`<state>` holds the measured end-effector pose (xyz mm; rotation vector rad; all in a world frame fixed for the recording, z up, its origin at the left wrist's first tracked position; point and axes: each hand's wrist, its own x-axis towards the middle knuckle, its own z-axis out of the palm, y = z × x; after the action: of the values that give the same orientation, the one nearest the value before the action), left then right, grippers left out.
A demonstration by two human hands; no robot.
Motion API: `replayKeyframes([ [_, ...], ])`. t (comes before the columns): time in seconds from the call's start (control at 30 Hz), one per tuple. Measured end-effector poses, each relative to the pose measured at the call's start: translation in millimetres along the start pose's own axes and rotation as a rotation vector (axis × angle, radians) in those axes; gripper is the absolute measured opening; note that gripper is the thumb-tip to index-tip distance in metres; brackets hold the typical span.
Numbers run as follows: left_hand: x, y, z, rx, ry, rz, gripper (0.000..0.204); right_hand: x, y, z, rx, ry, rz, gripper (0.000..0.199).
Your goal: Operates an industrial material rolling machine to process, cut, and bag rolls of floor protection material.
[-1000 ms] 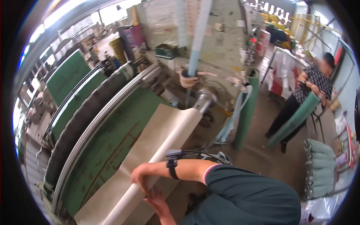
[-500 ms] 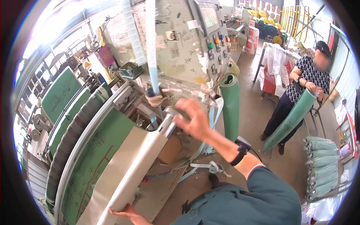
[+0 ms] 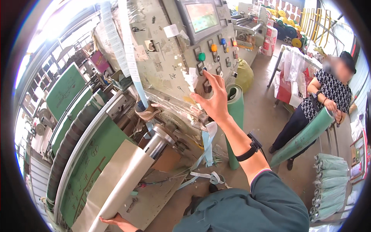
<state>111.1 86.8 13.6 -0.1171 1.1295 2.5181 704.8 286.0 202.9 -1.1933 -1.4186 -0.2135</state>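
My right hand (image 3: 214,96) is raised to the control panel (image 3: 164,63). Its fingers are apart and hold nothing; the index fingertip is at a small switch below the green button (image 3: 201,57). At the lower left, my left hand (image 3: 119,222) rests against the near side of a beige sheet roll (image 3: 127,181). Its visible fingers are stretched out, and part of the hand is hidden by the roll. A metal shaft (image 3: 155,146) sticks out of the roll's far end into a round fitting (image 3: 165,133) on the machine.
Green sheet (image 3: 92,166) lies on the machine at left. Blue strips (image 3: 208,145) hang beside the panel, and more lie on the floor. A green roll (image 3: 235,116) stands at its right. Further right, a person (image 3: 332,89) holds another green roll (image 3: 301,135) near stacked wrapped rolls (image 3: 330,185).
My right hand has left the shaft end and moved up to the panel's switches. The shaft end now sits at the round fitting. My left hand stays at the roll.
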Motion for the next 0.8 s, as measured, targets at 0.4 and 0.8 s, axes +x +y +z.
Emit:
replayKeyframes([
  [0.4, 5, -10, 0, 0.024, -0.016, -0.077, 0.080, -35, 55, -31, 0.153, 0.093, 0.306, 0.059],
  [0.8, -11, -6, 13, 0.016, -0.071, -0.083, 0.090, -23, 130, 1, 0.365, 0.045, 0.372, 0.049],
])
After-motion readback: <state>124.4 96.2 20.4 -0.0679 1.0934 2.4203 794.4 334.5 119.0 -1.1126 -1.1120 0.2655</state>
